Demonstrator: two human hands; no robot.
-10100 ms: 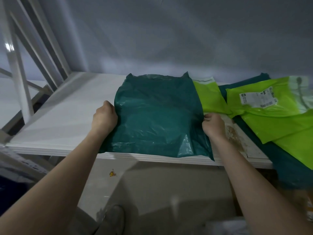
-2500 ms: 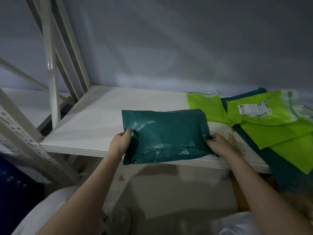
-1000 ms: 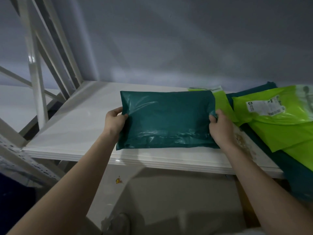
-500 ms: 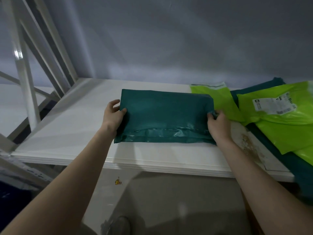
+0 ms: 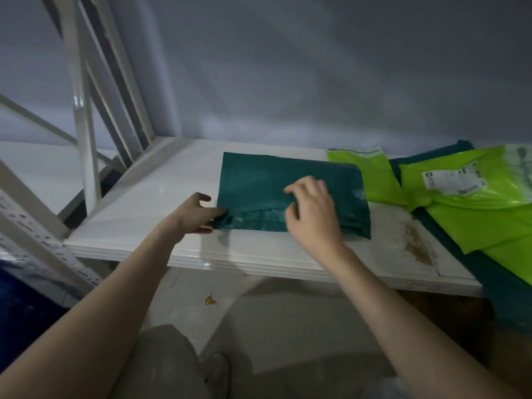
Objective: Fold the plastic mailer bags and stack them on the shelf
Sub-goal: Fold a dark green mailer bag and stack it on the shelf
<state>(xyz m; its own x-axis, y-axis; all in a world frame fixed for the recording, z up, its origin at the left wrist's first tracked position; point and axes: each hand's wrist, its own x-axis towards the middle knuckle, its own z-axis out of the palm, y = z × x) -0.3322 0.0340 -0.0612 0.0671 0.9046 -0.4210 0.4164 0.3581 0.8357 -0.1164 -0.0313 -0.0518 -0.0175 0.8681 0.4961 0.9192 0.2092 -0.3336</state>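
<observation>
Folded teal mailer (image 5: 259, 180) lies on shelf (image 5: 161, 197) near front edge, long axis along that edge; left hand (image 5: 193, 216) pinches its near-left corner, right hand (image 5: 312, 211) over its middle, fingers loosely curled, holding nothing.

Only one thing carries print: a white shipping label (image 5: 453, 182) stuck on the upper face of a lime-green mailer bag (image 5: 472, 208) at the right end of the shelf (image 5: 149, 203). It shows a small square logo at its left corner, some lines of dark type and what looks like a barcode strip along the lower edge (all too small and blurred to read a single word or number). The folded dark green mailer bag (image 5: 259, 180) shows no print.
</observation>
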